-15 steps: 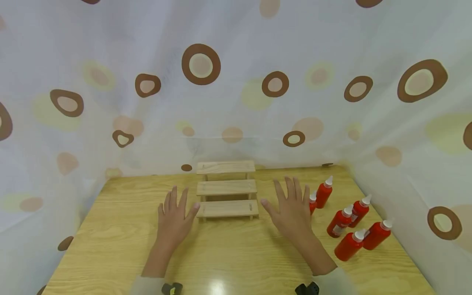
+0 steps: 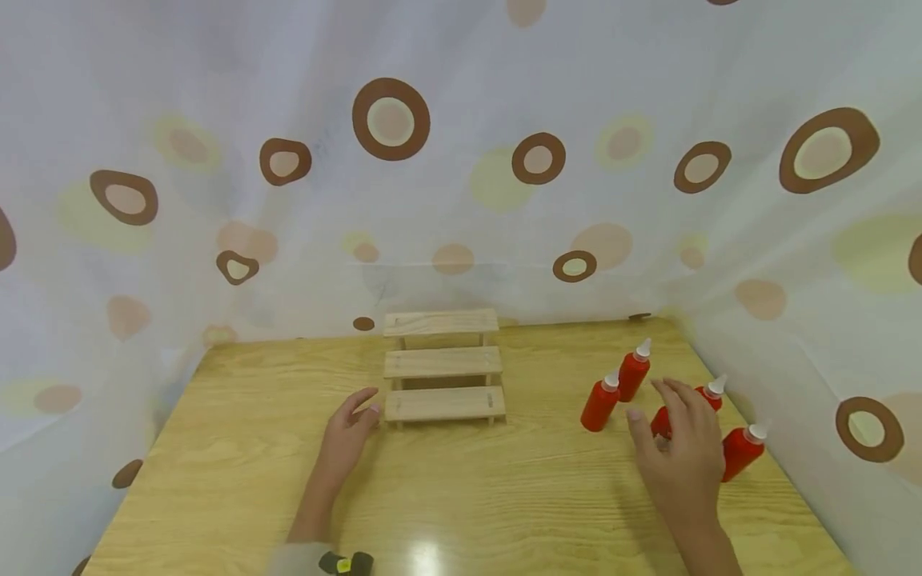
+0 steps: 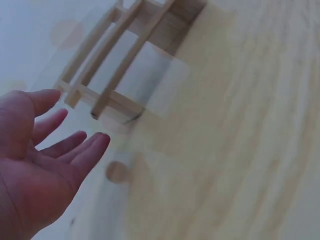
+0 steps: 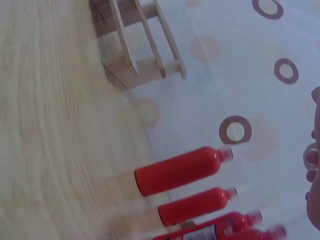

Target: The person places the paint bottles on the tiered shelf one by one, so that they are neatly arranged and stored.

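On the wooden table (image 2: 216, 480), the left hand (image 2: 346, 436) rests with loose fingers just beside the lowest step of a three-tier wooden riser (image 2: 442, 366). The right hand (image 2: 680, 460) hovers, fingers spread, over a cluster of red squeeze bottles (image 2: 599, 402), possibly touching one. A spotted curtain (image 2: 461, 160) hangs behind.

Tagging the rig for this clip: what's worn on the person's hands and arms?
Both hands are bare: no gloves, rings or marks visible on the left hand or right hand. A pale, whitish sleeve cuff shows on the left forearm. Beside it sits a small black device with a yellow spot, likely the wrist camera mount. The right forearm shows bare to the picture's edge.
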A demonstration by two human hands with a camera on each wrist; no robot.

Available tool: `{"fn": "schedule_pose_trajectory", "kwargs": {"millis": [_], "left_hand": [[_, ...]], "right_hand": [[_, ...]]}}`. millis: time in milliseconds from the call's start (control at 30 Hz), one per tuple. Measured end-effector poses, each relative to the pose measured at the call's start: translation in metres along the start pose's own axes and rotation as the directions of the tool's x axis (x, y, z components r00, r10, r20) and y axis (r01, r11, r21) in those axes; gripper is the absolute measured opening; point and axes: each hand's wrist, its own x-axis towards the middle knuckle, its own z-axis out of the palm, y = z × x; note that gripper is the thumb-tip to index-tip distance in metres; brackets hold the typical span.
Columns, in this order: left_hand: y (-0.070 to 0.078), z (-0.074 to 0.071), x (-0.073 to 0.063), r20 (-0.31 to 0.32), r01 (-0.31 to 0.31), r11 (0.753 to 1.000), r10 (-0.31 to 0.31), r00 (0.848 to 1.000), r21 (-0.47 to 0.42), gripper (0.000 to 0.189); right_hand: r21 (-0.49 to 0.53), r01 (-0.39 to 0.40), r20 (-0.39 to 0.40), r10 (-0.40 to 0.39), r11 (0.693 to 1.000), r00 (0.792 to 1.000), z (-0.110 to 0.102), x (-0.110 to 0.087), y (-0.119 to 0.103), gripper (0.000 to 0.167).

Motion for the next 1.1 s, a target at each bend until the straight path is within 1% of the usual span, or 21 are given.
{"fn": "schedule_pose_trajectory", "kwargs": {"millis": [67, 100, 133, 200, 267, 367, 467, 500, 567, 700, 733, 833, 967, 1000, 1100], "left_hand": [[-0.008, 0.003, 0.002, 0.024, 0.013, 0.999, -0.012, 1.0, -0.052, 0.047], [-0.011, 0.005, 0.004, 0.037, 0.019, 0.997, -0.016, 0.999, -0.071, 0.046], [-0.014, 0.007, 0.005, 0.048, 0.027, 0.996, -0.023, 0.999, -0.084, 0.045], [-0.018, 0.01, 0.007, 0.071, 0.022, 0.994, -0.015, 0.997, -0.104, 0.044], [-0.021, 0.011, 0.008, 0.085, 0.019, 0.993, -0.009, 0.996, -0.117, 0.042], [-0.024, 0.012, 0.008, 0.098, 0.003, 0.987, 0.012, 0.995, -0.159, 0.042], [-0.026, 0.013, 0.009, 0.098, 0.009, 0.974, 0.013, 0.995, -0.225, 0.042], [-0.026, 0.013, 0.01, 0.099, 0.014, 0.967, 0.011, 0.995, -0.253, 0.043], [-0.027, 0.014, 0.011, 0.101, 0.029, 0.952, 0.002, 0.995, -0.304, 0.043], [-0.029, 0.016, 0.015, 0.111, 0.04, 0.935, -0.001, 0.994, -0.352, 0.045], [-0.029, 0.016, 0.015, 0.11, 0.041, 0.933, -0.001, 0.994, -0.357, 0.045], [-0.03, 0.017, 0.016, 0.103, 0.051, 0.926, -0.013, 0.995, -0.375, 0.045], [-0.029, 0.02, 0.017, 0.106, 0.054, 0.922, -0.014, 0.994, -0.384, 0.045], [-0.029, 0.021, 0.017, 0.111, 0.047, 0.924, -0.005, 0.994, -0.379, 0.045], [-0.028, 0.023, 0.018, 0.112, 0.044, 0.927, -0.002, 0.994, -0.372, 0.045]], "right_hand": [[0.027, -0.085, -0.017, 0.086, 0.996, 0.996, -0.01, -0.006, 0.009, 0.045], [0.039, -0.139, -0.012, 0.14, 0.989, 0.99, -0.015, -0.01, 0.013, 0.045], [0.053, -0.185, -0.011, 0.186, 0.981, 0.983, -0.018, -0.013, 0.017, 0.045], [0.069, -0.266, 0.0, 0.267, 0.961, 0.964, -0.024, -0.019, 0.025, 0.047], [0.076, -0.341, 0.024, 0.34, 0.937, 0.94, -0.029, -0.026, 0.032, 0.047], [0.025, -0.415, 0.067, 0.412, 0.91, 0.909, -0.03, -0.034, 0.042, 0.05], [-0.039, -0.47, 0.107, 0.471, 0.882, 0.875, -0.029, -0.039, 0.048, 0.053], [-0.06, -0.488, 0.12, 0.491, 0.871, 0.863, -0.028, -0.04, 0.05, 0.056], [-0.068, -0.526, 0.14, 0.53, 0.848, 0.837, -0.027, -0.042, 0.052, 0.061], [-0.056, -0.615, 0.18, 0.614, 0.786, 0.768, -0.026, -0.044, 0.054, 0.069], [-0.049, -0.633, 0.184, 0.63, 0.773, 0.755, -0.025, -0.045, 0.054, 0.07], [-0.038, -0.653, 0.177, 0.648, 0.756, 0.741, -0.024, -0.048, 0.057, 0.068], [-0.045, -0.652, 0.158, 0.649, 0.757, 0.744, -0.025, -0.052, 0.06, 0.068], [-0.05, -0.655, 0.158, 0.654, 0.754, 0.74, -0.025, -0.052, 0.059, 0.069], [-0.066, -0.651, 0.158, 0.652, 0.756, 0.741, -0.025, -0.052, 0.057, 0.07]]}}
